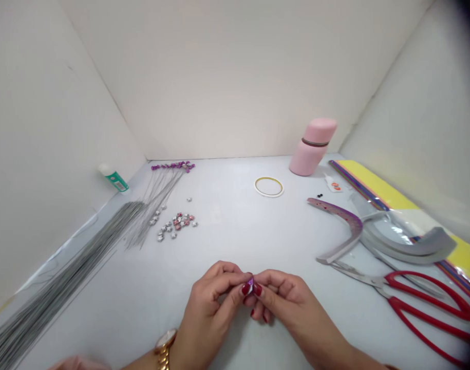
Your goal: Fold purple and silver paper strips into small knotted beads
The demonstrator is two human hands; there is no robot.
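Note:
Near the front middle of the table, my left hand and my right hand meet at the fingertips. Between them is a small purple and white folded piece, pinched by the thumbs and fingers of both hands. The fingers cover most of it. Small silver and pink stars lie loose on the table beyond my left hand. To the right of my right hand, a curved bundle of purple and silver strips rests near red-handled scissors.
Grey wires spread along the left side, with purple-tipped wires behind. A glue stick leans at the left wall. Further back are a tape roll, pink bottle, small glue tube and coloured sheets.

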